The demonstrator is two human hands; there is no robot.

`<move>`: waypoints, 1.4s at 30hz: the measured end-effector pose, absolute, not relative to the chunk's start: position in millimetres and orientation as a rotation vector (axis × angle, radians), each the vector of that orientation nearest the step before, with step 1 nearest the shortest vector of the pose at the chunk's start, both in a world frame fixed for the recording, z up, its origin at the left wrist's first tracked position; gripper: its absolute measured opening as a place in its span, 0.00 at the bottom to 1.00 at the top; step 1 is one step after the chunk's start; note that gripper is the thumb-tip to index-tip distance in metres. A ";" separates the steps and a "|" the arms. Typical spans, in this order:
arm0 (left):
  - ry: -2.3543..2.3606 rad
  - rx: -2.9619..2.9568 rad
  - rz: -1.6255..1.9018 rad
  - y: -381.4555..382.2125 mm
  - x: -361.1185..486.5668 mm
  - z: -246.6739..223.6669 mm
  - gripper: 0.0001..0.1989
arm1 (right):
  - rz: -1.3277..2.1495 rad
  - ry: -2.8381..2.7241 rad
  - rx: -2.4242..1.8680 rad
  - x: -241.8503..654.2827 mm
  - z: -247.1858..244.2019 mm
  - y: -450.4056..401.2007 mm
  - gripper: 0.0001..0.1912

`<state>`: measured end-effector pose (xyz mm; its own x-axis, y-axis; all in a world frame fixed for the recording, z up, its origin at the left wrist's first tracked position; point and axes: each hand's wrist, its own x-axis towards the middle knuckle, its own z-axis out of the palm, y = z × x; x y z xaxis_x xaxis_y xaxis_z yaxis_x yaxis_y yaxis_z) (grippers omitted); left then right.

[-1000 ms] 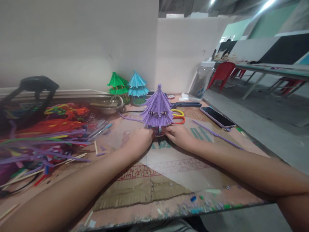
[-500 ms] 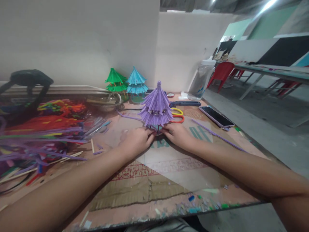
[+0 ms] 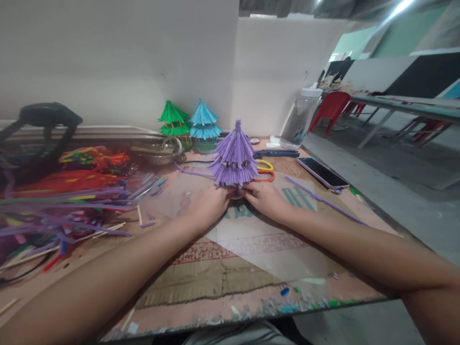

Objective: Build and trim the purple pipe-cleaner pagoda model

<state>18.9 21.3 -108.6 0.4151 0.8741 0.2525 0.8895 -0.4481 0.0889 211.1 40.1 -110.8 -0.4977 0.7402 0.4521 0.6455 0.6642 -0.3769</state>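
A small purple pagoda model (image 3: 236,155) with two tiers of pipe-cleaner roof stands upright at the middle of the table. My left hand (image 3: 215,203) grips its base from the left, fingers closed. From the right, my right hand (image 3: 264,199) pinches the same base. The fingertips and most of the base are hidden under the lower roof. Behind the model show the yellow and red handles of scissors (image 3: 265,171). A purple pipe cleaner (image 3: 321,198) lies to the right of my right hand.
Green (image 3: 173,117) and blue pagoda models (image 3: 204,120) stand by the wall near a metal bowl (image 3: 158,155). Pipe cleaners (image 3: 72,191) and sticks heap at left. Dark-handled pliers (image 3: 276,153), a phone (image 3: 322,173) and a water bottle (image 3: 302,117) lie or stand at right.
Both hands still hold the purple pagoda model. My left hand has shifted slightly to the right and its fingers are tucked further under the roof. The view has moved slightly.
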 end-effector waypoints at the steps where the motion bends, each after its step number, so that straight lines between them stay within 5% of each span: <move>1: -1.612 -2.601 -0.415 21.6 18.5 -108.8 0.16 | 0.221 -2.274 -1.065 211.1 -110.7 40.3 0.10; 16: -1.669 -2.643 -0.705 28.7 -0.9 -108.2 0.11 | 0.281 -2.225 -1.094 218.2 -108.3 36.8 0.06; 27: -1.669 -2.641 -0.560 24.2 1.1 -105.0 0.15 | -0.286 -2.610 -0.542 235.9 -109.3 29.9 0.14; 42: -1.507 -2.895 -0.795 38.2 -4.7 -112.2 0.06 | -0.322 -2.521 -0.432 233.2 -109.7 26.1 0.13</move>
